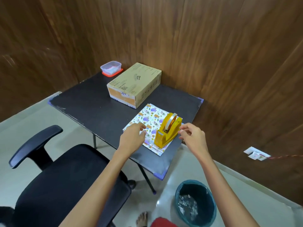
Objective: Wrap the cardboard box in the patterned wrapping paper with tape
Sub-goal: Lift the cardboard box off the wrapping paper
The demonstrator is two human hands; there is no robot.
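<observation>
Head view: plastic dispenser (167, 133) atop folded paper (147, 117).

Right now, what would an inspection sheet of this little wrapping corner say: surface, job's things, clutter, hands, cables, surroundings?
Surface: dark table, set against wood-panelled walls.
Job's things: cardboard box, unwrapped, at the far side; folded wrapping paper near the front edge; yellow tape dispenser standing on the paper.
Clutter: clear plastic container, far corner.
Hands: left hand above the paper, right hand beside the dispenser; both loosely curled, holding nothing.
Cables: reddish twisted cable leading from a wall socket.
Surroundings: black office chair; dark bin holding crumpled scraps.
</observation>
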